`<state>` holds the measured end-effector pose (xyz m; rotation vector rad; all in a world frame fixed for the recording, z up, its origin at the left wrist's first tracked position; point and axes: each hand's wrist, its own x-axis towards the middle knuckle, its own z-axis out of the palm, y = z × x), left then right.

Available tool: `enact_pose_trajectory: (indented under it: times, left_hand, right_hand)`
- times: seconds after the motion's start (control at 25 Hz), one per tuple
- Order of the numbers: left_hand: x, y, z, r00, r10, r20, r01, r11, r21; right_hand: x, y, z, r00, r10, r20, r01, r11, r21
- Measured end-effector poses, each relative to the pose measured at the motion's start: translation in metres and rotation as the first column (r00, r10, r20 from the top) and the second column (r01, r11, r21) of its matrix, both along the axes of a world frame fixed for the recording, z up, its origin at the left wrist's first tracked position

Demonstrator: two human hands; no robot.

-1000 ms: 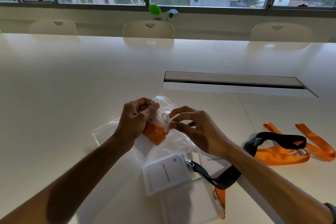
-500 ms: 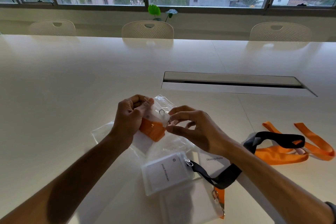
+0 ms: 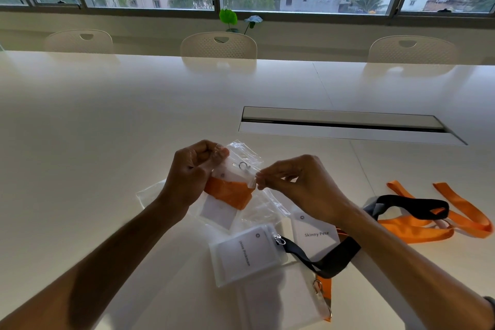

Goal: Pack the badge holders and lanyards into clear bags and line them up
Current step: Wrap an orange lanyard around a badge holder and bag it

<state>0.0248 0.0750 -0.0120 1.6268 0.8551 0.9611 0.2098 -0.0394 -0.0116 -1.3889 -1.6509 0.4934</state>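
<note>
Above the white table I hold up a clear bag [image 3: 245, 158] with a badge holder and a folded orange lanyard [image 3: 227, 193] inside. My left hand [image 3: 191, 177] grips the bag's top left corner. My right hand [image 3: 294, 182] pinches its right edge between thumb and fingertips. Under my hands lie more clear bags [image 3: 150, 193]. Nearer to me lies a badge holder [image 3: 245, 257] clipped to a black lanyard [image 3: 329, 260], and beside it a second badge holder [image 3: 314, 233] reading "Skinny Pete". An orange lanyard end with a metal clip [image 3: 322, 295] lies on a flat clear bag [image 3: 278, 303].
A loose orange lanyard [image 3: 460, 211] crossed by the black one's loop [image 3: 412, 206] lies at the right. A long cable slot [image 3: 345, 126] is set into the table [image 3: 107, 120] beyond my hands. Three white chairs [image 3: 218, 45] stand at the far edge under the windows.
My hands have drawn slightly apart and lifted the bag a little. My right hand has shifted from the bag's top to pinching its right edge.
</note>
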Motion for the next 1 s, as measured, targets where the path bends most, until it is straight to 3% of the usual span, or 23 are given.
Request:
enact_pose_trajectory:
  times: [0.16, 0.32, 0.48, 0.6, 1.0]
  left_hand:
    - [-0.003, 0.003, -0.003, 0.99, -0.125, 0.061, 0.132, 0.981, -0.14]
    - [-0.006, 0.003, -0.003, 0.983, -0.168, 0.072, 0.177, 0.974, -0.142]
    - [-0.007, 0.004, -0.001, 0.977, -0.205, 0.058, 0.21, 0.972, -0.107]
    - [-0.008, 0.004, 0.0, 0.981, -0.184, 0.065, 0.188, 0.98, -0.061]
    - [-0.007, 0.009, -0.005, 0.992, -0.121, 0.03, 0.123, 0.989, -0.08]
  right_hand:
    - [0.004, 0.0, 0.0, 0.982, -0.124, 0.141, 0.113, 0.99, 0.088]
    - [0.012, 0.003, 0.001, 0.997, -0.06, 0.042, 0.061, 0.998, -0.024]
    - [0.019, 0.005, 0.0, 0.999, -0.043, -0.006, 0.043, 0.999, -0.032]
    - [0.017, 0.006, 0.001, 0.989, -0.061, -0.135, 0.054, 0.997, -0.055]
    - [0.021, 0.011, -0.005, 0.974, -0.023, -0.224, -0.01, 0.99, -0.144]
